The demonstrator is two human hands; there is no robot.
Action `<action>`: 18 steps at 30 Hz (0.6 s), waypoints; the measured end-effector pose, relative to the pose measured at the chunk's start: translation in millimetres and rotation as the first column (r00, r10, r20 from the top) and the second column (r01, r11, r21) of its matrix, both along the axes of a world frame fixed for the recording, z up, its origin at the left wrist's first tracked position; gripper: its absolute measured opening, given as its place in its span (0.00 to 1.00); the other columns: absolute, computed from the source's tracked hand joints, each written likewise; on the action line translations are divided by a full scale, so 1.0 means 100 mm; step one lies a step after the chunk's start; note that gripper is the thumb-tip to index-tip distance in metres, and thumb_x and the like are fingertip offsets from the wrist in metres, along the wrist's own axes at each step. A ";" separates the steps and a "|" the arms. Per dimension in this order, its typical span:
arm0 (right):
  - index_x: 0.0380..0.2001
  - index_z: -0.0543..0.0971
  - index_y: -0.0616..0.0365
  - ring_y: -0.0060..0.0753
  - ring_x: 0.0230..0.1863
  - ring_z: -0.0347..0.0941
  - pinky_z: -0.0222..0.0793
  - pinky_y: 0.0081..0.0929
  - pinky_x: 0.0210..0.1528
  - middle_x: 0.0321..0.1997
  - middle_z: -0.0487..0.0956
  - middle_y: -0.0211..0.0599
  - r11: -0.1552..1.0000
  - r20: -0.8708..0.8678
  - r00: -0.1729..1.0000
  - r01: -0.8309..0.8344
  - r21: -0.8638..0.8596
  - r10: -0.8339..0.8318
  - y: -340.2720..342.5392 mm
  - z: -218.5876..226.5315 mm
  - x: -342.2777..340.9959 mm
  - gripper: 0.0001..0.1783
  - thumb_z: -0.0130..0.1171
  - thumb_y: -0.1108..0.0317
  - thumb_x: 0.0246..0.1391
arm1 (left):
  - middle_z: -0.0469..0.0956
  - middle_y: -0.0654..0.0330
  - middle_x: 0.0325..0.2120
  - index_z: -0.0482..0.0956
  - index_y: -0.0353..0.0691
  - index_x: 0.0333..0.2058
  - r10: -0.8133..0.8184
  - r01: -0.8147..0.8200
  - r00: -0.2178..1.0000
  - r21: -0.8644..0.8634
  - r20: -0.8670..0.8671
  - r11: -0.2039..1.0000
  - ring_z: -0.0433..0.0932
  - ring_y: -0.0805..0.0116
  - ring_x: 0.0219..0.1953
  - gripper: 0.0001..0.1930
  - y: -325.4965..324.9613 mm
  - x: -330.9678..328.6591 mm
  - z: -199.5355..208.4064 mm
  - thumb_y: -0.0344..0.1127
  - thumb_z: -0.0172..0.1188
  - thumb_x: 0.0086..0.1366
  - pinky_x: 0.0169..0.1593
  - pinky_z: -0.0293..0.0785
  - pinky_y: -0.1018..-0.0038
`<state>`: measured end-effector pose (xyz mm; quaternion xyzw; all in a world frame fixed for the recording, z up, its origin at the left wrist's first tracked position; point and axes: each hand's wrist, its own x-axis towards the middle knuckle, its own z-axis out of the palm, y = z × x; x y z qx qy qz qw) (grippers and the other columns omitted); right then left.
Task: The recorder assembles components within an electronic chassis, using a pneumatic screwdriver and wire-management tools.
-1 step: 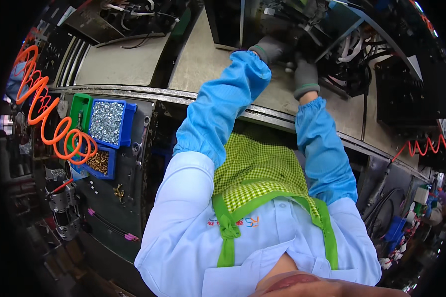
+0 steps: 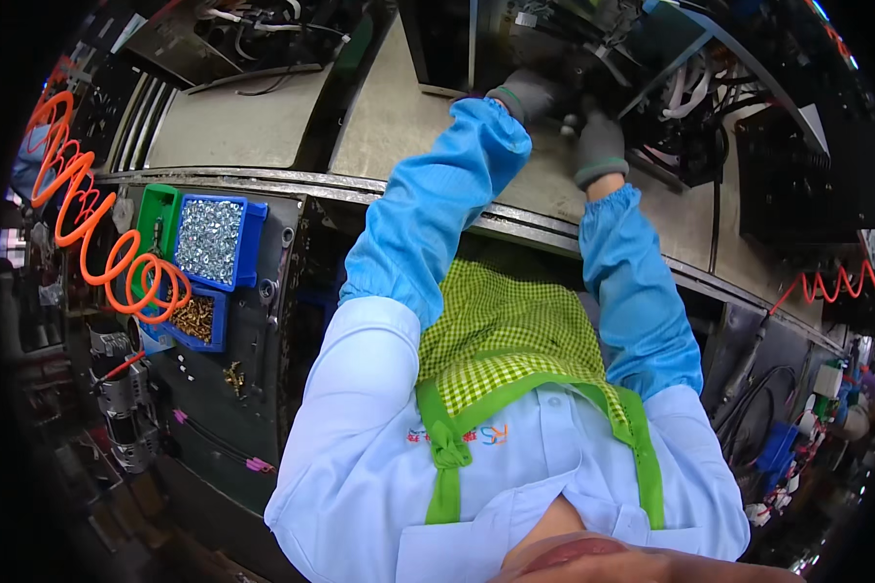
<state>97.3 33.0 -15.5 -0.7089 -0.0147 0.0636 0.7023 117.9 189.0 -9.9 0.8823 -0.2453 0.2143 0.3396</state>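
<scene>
Both my hands wear grey gloves and reach into a dark open metal housing (image 2: 442, 49) on the workbench. My left hand (image 2: 525, 95) lies at its lower inside, with its fingers lost in shadow. Just to the right is my right hand (image 2: 601, 146), pointing away from me toward a dark part between the hands. Its fingertips are hard to make out there, so what either hand holds, if anything, is hidden. Bundled white and black wires (image 2: 690, 92) hang in the housing to the right of my right hand.
A second housing with wires (image 2: 233, 44) stands at far left. Left of me, a blue bin of silvery fasteners (image 2: 209, 238), a blue bin of brass-coloured pieces (image 2: 196, 319) and a green bin (image 2: 156, 219) sit beside wrenches (image 2: 270, 289). An orange coiled hose (image 2: 117, 257) hangs there.
My right hand has shifted very slightly within the housing. My left hand stays in place.
</scene>
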 end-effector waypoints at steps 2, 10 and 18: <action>0.51 0.73 0.52 0.54 0.37 0.75 0.72 0.43 0.41 0.43 0.76 0.53 0.554 0.304 0.923 0.130 -0.823 0.236 0.05 0.11 0.04 0.25 0.58 0.64 0.47 | 0.77 0.49 0.41 0.76 0.40 0.44 -0.007 0.018 0.994 0.104 -0.108 0.994 0.76 0.51 0.42 0.18 0.07 0.01 0.01 0.44 0.51 0.60 0.48 0.71 0.67; 0.56 0.65 0.54 0.55 0.45 0.71 0.69 0.40 0.45 0.46 0.74 0.53 0.366 0.429 0.881 0.340 -0.866 0.198 0.12 -0.31 0.33 0.32 0.59 0.71 0.43 | 0.74 0.52 0.42 0.76 0.43 0.43 0.007 -0.071 0.940 -0.177 -0.340 0.982 0.72 0.54 0.46 0.13 -0.06 0.00 -0.03 0.37 0.54 0.58 0.49 0.70 0.67; 0.46 0.72 0.56 0.37 0.34 0.73 0.70 0.27 0.34 0.36 0.75 0.42 0.946 -0.052 0.998 -0.056 -0.320 0.041 0.10 -0.06 0.19 0.21 0.60 0.70 0.45 | 0.75 0.51 0.41 0.75 0.39 0.44 0.021 -0.174 0.925 -0.375 -0.380 0.910 0.73 0.53 0.44 0.15 -0.11 0.03 -0.14 0.40 0.52 0.61 0.49 0.69 0.67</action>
